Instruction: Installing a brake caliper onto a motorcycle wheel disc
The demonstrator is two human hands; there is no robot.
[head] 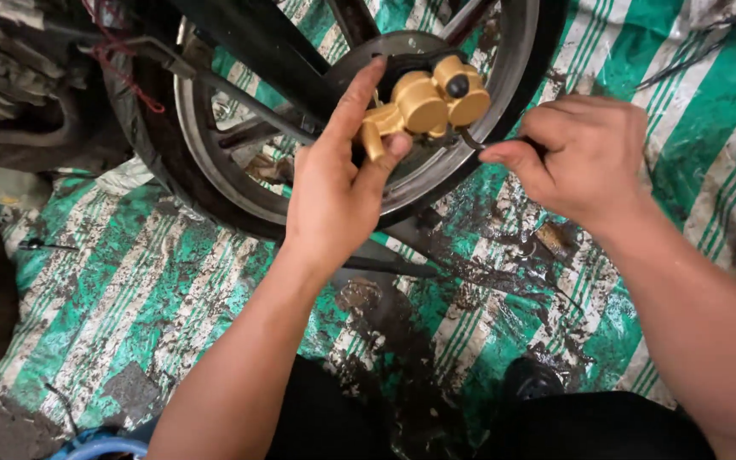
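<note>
Gold brake caliper is being steadied against the wheel rim by the left hand, fingers pinched on it. A thin dark tool is being gripped in the closed right hand; it is best kept square while the caliper is being held still.

Both forearms are seen bare, with no sleeves, gloves, watch or rings worn. The left hand and right hand are uncovered. Dark trousers are worn below.
</note>
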